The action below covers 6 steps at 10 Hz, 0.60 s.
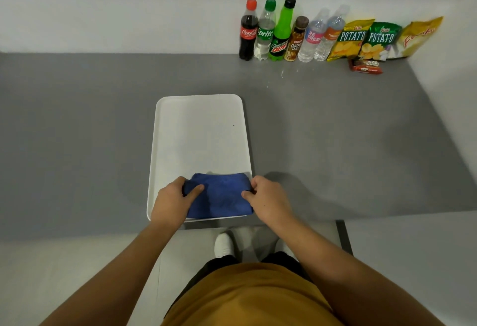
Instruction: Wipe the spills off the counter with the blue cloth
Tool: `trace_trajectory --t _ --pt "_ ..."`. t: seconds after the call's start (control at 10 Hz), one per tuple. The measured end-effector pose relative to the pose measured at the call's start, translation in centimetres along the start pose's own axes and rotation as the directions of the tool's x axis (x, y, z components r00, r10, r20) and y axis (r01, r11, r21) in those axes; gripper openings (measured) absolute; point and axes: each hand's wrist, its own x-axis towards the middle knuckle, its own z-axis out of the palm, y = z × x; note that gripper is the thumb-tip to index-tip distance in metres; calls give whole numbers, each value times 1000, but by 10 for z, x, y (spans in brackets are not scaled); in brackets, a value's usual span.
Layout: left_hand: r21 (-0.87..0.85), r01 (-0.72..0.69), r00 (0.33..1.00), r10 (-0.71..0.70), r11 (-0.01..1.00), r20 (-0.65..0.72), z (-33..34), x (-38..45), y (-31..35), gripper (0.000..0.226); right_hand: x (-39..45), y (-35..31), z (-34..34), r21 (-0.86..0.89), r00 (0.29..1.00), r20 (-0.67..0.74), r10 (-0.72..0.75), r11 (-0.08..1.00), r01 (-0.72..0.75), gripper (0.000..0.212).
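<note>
A folded blue cloth (220, 195) is seen lying at the near end of a white rectangular plastic tray (198, 132), which is set on a grey counter (77, 132). The cloth is gripped at both sides: its left edge is held by the left hand (173, 198), thumb laid on top and fingers curled round the fabric, while its right edge is pinched by the right hand (267, 196) between thumb and curled fingers. A scatter of small clear droplets (282, 72) is visible on the counter well beyond the tray, just in front of a row of drinks lined up against the white back wall (129, 16). In that row are found a red-capped cola bottle (248, 31), a green-capped clear soda bottle (265, 30), a bright green bottle with a black cap (281, 30), a small brown coffee bottle (295, 39) and two clear water bottles (321, 34). To their right, three snack bags (371, 39), yellow and green, are propped against the wall, with a small red packet (366, 66) laid in front of them. An ochre shirt (258, 297) and a white shoe (224, 244) are shown at the bottom of the view.
</note>
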Motion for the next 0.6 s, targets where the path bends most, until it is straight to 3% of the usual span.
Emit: trace_trajectory --t 0.3,0.5,0.6 --pt "145 -43 997 51 989 -57 -5 5 1 45 5 0 -5 -168 998 -9 -69 984 66 22" --pt "155 -138 982 156 978 -105 -8 8 14 53 0 7 -14 -123 996 -81 -48 992 38 23" --pt "122 -207 968 221 971 -121 -5 16 34 38 2 10 -25 -43 984 -177 -32 999 25 28"
